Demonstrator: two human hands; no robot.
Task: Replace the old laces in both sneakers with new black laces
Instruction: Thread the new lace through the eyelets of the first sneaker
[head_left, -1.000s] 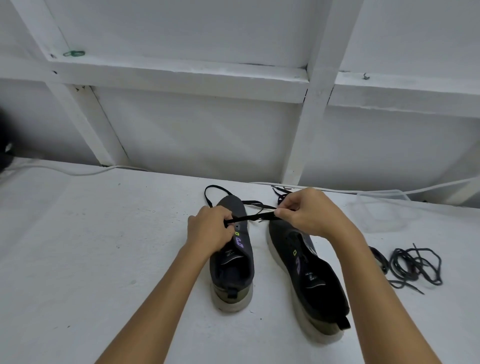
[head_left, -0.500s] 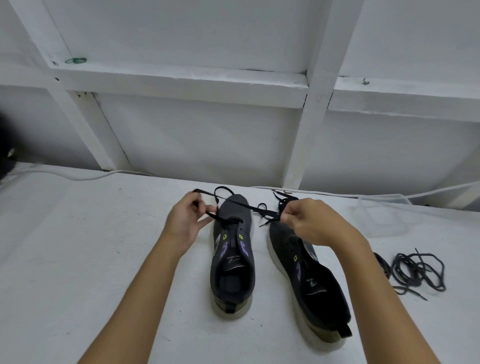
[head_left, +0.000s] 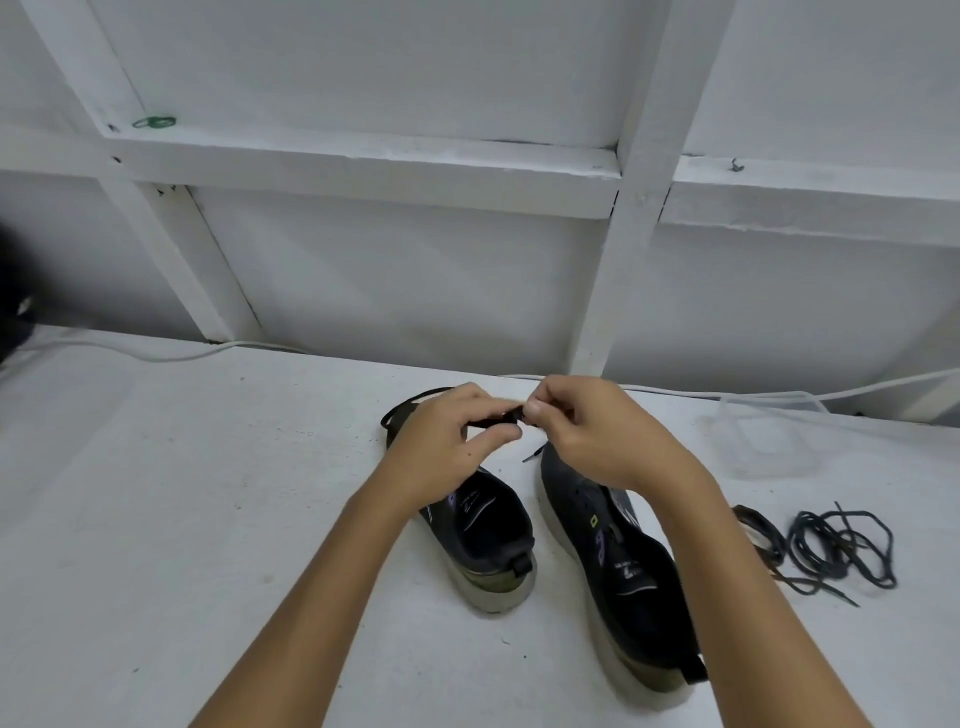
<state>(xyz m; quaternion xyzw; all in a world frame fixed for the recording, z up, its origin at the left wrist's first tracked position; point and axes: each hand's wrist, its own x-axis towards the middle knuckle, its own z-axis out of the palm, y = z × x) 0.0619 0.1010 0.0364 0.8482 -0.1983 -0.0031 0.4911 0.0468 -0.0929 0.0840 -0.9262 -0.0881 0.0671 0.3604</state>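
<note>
A: Where are the two hands?

B: Both are raised together over the toe end of the left dark grey sneaker with a pale worn sole (head_left: 480, 540). The left hand (head_left: 441, 447) and the right hand (head_left: 587, 441) sit just beside each other, fingers nearly meeting.

A: What are the fingers doing?

B: The left hand's fingers (head_left: 488, 441) are curled, pinching a flat black lace (head_left: 493, 422). The right hand's fingers (head_left: 535, 410) pinch the same lace at its right end. A short stretch of it runs between the two grips.

A: And the rest of that lace?

B: A loop (head_left: 410, 408) of it curves out to the left of the left hand, lying on the white desk (head_left: 182, 493) at the far end of the shoe. A thin lace tip (head_left: 535, 454) pokes out between the two shoes, below the hands; I cannot tell which lace it belongs to.

A: The other shoe?

B: The right dark grey sneaker with a purple mark on its tongue (head_left: 623, 566) stands beside the first, heel toward the near edge, partly under the right forearm.

A: Anything else on the desk?

B: A tangled heap of thin dark cord laces (head_left: 841, 545) lies well to the right of the shoes, and a clear plastic container (head_left: 763, 436) sits farther back. A white cable (head_left: 156, 353) runs along the far edge, under the white framed wall (head_left: 415, 286).
</note>
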